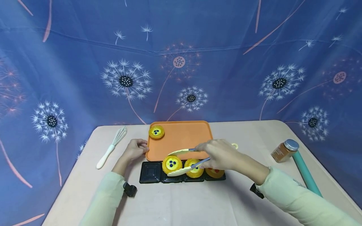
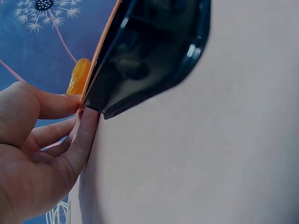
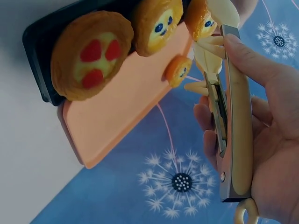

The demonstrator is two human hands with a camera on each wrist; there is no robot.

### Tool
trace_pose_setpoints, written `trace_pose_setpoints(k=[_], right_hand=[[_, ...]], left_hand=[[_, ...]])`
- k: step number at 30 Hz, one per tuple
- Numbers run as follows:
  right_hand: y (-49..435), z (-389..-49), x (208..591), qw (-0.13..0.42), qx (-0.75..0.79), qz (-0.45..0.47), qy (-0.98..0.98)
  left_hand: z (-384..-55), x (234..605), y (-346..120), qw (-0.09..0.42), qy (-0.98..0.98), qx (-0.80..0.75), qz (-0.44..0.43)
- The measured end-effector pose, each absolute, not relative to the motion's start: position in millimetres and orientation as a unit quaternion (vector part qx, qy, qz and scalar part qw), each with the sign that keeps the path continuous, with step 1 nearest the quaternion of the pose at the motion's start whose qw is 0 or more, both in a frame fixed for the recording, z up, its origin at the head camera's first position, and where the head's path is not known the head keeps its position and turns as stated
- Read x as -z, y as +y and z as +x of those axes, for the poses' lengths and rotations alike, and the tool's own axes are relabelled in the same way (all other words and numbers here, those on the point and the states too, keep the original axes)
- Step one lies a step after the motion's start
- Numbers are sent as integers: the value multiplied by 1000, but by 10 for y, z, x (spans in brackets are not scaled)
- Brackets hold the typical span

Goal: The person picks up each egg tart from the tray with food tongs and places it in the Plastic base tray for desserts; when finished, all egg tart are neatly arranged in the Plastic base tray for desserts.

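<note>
My right hand [image 1: 222, 154] grips a pair of cream-tipped tongs [image 3: 240, 126] by the handles. The tongs' two tips lie on either side of a blueberry tart [image 1: 172, 164] at the second compartment from the left of a black plastic tray [image 1: 150, 172]. Whether that tart is raised is hard to tell. Another blueberry tart [image 1: 194, 173] and a tart with red pieces [image 3: 91, 58] occupy the two compartments to the right. With thumb and fingers, my left hand [image 1: 135, 150] pinches the left edge of the orange tray [image 1: 181, 135], where one more blueberry tart [image 1: 156, 132] sits back left.
A white whisk [image 1: 108, 152] lies left of the orange tray. On the right stand or lie a brown jar with a silver lid [image 1: 285, 150] and a teal roll [image 1: 306, 174]. A blue dandelion-print cloth [image 1: 226, 72] hangs behind the table.
</note>
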State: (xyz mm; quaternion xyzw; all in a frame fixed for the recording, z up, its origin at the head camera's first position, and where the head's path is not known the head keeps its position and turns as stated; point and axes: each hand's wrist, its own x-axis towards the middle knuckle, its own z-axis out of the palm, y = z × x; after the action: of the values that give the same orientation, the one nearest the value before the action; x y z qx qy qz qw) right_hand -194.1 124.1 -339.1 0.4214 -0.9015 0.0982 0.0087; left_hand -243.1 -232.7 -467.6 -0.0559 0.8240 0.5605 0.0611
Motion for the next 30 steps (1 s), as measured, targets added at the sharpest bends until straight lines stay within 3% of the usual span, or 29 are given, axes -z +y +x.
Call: trace_pose_setpoints(k=[15,30], right_hand=[[1163,-1971,3526,-27,-85,416,-905],[1212,-1935,3430,-49,-108,408,-905]], left_hand=[[-2443,4707,-2316,62,820,-566,-61],[-2432,4688,-2339,62,820,-567,-58]])
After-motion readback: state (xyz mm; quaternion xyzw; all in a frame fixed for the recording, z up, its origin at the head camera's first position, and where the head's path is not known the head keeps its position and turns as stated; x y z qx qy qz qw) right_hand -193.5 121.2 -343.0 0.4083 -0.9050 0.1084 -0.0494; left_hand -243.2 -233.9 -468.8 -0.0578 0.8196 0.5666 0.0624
